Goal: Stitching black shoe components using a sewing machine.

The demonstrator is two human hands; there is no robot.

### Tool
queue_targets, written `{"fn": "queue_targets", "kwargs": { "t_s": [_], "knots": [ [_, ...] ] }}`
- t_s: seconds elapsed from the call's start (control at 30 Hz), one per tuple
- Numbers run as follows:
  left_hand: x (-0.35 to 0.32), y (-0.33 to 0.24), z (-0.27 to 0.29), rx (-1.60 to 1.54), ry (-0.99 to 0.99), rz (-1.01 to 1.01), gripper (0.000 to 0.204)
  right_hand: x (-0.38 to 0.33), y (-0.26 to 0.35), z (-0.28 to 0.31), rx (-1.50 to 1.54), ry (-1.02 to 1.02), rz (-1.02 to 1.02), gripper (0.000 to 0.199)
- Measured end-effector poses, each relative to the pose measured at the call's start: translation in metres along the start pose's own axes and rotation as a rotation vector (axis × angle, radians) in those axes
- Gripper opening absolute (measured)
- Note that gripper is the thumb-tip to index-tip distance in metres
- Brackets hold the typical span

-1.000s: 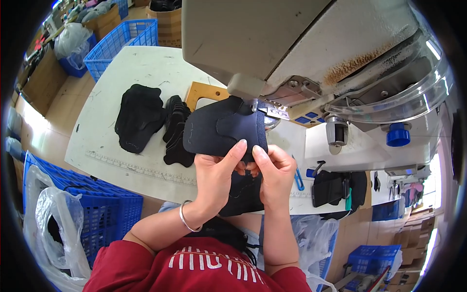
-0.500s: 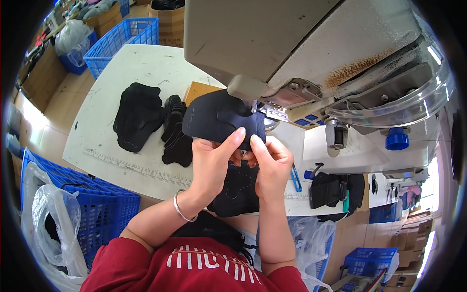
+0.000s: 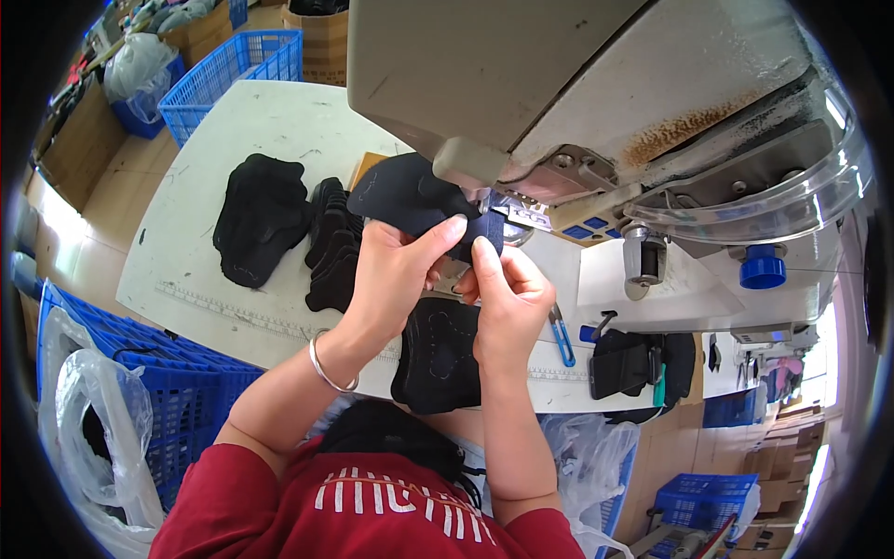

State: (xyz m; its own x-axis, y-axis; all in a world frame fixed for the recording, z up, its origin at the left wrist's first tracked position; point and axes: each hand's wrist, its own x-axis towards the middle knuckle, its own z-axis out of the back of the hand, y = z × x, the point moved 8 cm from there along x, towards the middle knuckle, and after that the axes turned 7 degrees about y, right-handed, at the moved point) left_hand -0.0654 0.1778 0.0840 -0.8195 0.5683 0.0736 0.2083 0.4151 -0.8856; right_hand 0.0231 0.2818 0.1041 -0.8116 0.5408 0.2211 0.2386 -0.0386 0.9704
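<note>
The left hand [image 3: 396, 265] has its grip closed on 1 dark fabric piece [image 3: 400, 191], thumb on top at the near edge. The right hand [image 3: 510, 303], just beside it, pinches the same piece near its right end, thumb and fingers closed together. The piece is under the head of 1 sewing machine [image 3: 447, 65], its right end at the metal presser parts, above the white desk [image 3: 251, 121].

3 groups of black pieces lie on the desk: 1 flat pile [image 3: 264, 219] at the left, 1 overlapping row [image 3: 332, 247] with at least 4 smaller pieces showing, and 1 stack [image 3: 438, 359] at the near edge. 1 blue tool [image 3: 561, 335] lies right of the right hand.

At least 3 blue crates surround the desk: 1 at upper left [image 3: 191, 107], contents unclear; 1 at lower left [image 3: 209, 401], with 1 clear plastic bag [image 3: 102, 401] against it; and 1 at lower right [image 3: 703, 494], contents unclear. Beyond the desk, 1 cardboard box [image 3: 317, 30] holds black items, too cropped to count.
</note>
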Motion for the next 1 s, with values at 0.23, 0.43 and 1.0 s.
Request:
{"fn": "queue_targets", "kwargs": {
  "t_s": [0.23, 0.43, 1.0],
  "knots": [
    [0.015, -0.003, 0.002, 0.058, 0.087, -0.002, 0.012, -0.017, -0.008, -0.004, -0.019, -0.027, -0.043, 0.014],
    [0.019, -0.006, 0.000, 0.002, 0.047, 0.005, 0.014, -0.040, -0.023, -0.006, 0.009, 0.011, -0.094, 0.011],
    [0.013, -0.002, -0.002, 0.042, -0.053, -0.073, 0.022, -0.059, -0.034, -0.012, 0.046, 0.009, -0.139, 0.011]
  ]
}}
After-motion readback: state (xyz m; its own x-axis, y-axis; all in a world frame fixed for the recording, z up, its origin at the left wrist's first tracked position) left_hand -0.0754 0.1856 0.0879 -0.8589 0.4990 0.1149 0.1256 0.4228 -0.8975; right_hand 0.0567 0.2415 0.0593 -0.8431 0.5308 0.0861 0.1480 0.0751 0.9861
